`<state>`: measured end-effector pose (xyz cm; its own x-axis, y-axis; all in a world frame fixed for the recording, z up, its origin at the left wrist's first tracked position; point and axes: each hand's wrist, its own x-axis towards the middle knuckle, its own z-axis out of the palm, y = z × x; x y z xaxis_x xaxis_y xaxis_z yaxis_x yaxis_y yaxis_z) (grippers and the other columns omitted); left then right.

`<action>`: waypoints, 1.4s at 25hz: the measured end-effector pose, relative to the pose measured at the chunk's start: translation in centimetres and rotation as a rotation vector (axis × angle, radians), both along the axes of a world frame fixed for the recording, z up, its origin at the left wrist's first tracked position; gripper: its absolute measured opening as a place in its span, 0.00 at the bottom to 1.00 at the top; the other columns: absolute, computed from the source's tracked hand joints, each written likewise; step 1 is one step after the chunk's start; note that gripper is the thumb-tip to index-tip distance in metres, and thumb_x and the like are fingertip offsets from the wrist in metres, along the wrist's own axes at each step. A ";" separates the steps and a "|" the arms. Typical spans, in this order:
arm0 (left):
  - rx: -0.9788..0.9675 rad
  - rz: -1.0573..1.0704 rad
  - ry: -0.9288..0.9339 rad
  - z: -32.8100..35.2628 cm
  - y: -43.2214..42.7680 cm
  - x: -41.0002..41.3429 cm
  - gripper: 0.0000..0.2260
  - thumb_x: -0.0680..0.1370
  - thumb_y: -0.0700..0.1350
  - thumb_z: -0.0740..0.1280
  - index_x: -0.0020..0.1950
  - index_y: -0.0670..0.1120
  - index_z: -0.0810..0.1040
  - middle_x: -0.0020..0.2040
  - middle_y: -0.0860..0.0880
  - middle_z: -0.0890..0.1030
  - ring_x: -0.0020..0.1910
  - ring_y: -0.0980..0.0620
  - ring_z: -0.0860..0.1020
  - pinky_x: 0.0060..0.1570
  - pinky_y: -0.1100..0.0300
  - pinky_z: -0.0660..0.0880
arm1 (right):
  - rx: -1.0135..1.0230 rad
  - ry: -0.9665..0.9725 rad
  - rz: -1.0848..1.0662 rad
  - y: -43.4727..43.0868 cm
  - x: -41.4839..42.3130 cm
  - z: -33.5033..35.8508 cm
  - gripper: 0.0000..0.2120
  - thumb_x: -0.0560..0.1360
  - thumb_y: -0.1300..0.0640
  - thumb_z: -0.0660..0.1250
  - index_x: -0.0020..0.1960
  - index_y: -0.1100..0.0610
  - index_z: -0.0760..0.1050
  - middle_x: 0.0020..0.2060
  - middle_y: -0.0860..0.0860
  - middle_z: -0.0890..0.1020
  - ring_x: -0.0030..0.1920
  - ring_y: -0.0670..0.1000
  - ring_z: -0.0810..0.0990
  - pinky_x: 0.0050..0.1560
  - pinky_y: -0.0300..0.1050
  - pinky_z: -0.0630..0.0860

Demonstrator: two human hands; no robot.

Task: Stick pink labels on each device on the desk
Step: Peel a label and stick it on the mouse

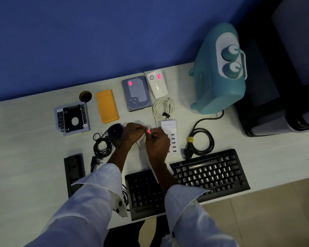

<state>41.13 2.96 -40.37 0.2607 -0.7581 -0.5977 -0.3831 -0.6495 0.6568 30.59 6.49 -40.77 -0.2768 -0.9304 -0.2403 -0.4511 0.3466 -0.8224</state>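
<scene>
- Pinching a small pink label (148, 130) between them, both hands are working just above the middle of the bench (30, 150): the left hand (132, 133) is holding its fingertips pressed onto one end, and the right hand (158, 141) is closing its fingers on the other, apparently peeling the label from a white backing strip (146, 157) that is trailing down between the wrists.
- Sitting toward the bench's left side, the drive caddy (72, 119), black power strip (74, 173), round black-and-tan object (85, 96), orange case (106, 106) and black mouse (116, 132) are showing no pink.
- Lying along the far edge, the hard drive (136, 94) is already carrying a pink label, and so is the white device (157, 84) just beside it.
- Resting right of the hands, the white USB charger (170, 134) is looking unlabelled, as is the black keyboard (194, 180) at the near edge.
- Standing at the far right corner, the teal heater (219, 72) is bearing none on the sides in view.
- Judging by that, two devices are done and most are waiting.
- Pale and wood-grained, the bench is running against a blue wall (78, 41), with tiled floor (275, 214) showing at lower right; lighting is dim.
</scene>
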 end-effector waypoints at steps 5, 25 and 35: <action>-0.031 0.020 0.005 -0.3 0.4 0.0 0.12 0.75 0.44 0.72 0.54 0.38 0.83 0.51 0.41 0.85 0.53 0.46 0.81 0.58 0.51 0.77 | -0.006 0.028 -0.027 -0.1 0.1 -0.3 0.06 0.74 0.56 0.71 0.40 0.56 0.81 0.35 0.50 0.85 0.37 0.51 0.83 0.40 0.40 0.75; -0.381 0.087 -0.099 0.8 5.4 2.7 0.06 0.76 0.42 0.69 0.41 0.50 0.83 0.36 0.53 0.84 0.33 0.65 0.78 0.38 0.68 0.72 | 0.132 -0.333 0.109 -0.1 2.2 0.8 0.04 0.69 0.56 0.72 0.39 0.48 0.83 0.35 0.49 0.86 0.37 0.54 0.85 0.45 0.60 0.82; -0.410 0.299 -0.309 1.1 7.8 4.7 0.12 0.73 0.53 0.69 0.54 0.52 0.83 0.45 0.50 0.85 0.43 0.62 0.80 0.47 0.63 0.75 | 0.124 -0.247 0.275 -0.5 4.3 1.5 0.02 0.71 0.61 0.74 0.42 0.56 0.85 0.37 0.47 0.86 0.39 0.42 0.83 0.47 0.37 0.79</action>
<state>45.85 10.77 -39.27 0.6141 -0.7777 -0.1343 -0.4356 -0.4759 0.7641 34.91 6.00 -39.27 0.0597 -0.9216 -0.3835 -0.3343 0.3435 -0.8776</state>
